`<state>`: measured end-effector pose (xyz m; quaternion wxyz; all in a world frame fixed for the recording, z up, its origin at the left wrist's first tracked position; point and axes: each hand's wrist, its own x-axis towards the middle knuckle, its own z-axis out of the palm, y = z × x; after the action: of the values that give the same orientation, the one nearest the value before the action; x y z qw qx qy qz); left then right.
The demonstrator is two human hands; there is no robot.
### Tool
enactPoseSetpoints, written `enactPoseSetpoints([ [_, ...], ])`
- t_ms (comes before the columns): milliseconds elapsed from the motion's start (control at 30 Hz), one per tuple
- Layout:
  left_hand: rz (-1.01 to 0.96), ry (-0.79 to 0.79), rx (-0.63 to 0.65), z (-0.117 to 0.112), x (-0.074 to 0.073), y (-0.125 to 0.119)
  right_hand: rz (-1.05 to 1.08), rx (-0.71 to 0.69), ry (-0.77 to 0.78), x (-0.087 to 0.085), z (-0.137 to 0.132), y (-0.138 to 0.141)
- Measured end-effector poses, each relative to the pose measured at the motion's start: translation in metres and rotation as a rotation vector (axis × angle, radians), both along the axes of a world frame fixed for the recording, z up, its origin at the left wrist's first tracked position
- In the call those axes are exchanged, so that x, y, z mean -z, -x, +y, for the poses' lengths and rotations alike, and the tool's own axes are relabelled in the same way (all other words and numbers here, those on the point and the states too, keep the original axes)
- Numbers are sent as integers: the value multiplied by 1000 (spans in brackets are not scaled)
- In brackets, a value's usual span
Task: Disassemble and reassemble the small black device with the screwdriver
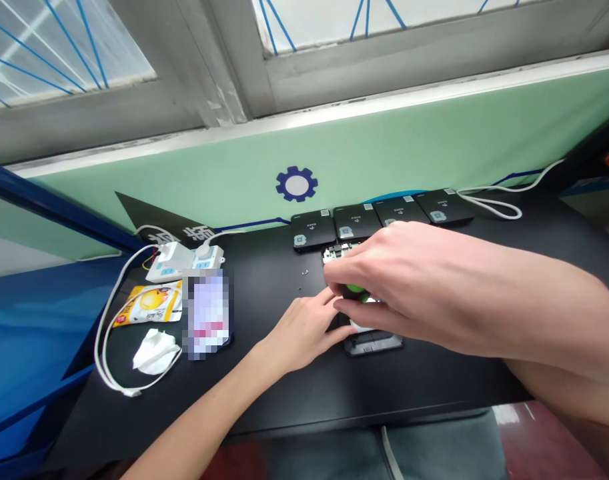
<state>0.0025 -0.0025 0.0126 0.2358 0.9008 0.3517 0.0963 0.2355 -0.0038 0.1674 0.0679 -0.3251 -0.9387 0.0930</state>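
Note:
My right hand reaches in from the right, and its fingers close around a small green-and-black part. Beneath it lies an opened black electronic device, largely hidden by both hands. My left hand comes from the lower left, with its fingers against the device's left edge. A small exposed circuit board shows just beyond my right fingers. Several tiny screws lie on the desk to the left of the board.
Several black boxes line the back of the black desk. To the left are a white power strip, yellow snack packet, blurred phone, white charger and looped white cable.

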Motion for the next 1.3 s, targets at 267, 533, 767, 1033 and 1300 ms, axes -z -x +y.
enactPoseSetpoints([
  [267,-60,26,1,1,1,0,-17,43,-94,0,-4,7],
  [533,-54,2,8,2,6,1,-15,40,-82,1,-6,5],
  [767,-77,-2,-4,2,5,1,22,70,-24,2,-5,5],
  [1033,-71,-40,2,2,7,2,146,32,10,12,-2,-11],
  [1300,-104,-89,22,2,6,3,195,-15,51,19,3,-14],
])
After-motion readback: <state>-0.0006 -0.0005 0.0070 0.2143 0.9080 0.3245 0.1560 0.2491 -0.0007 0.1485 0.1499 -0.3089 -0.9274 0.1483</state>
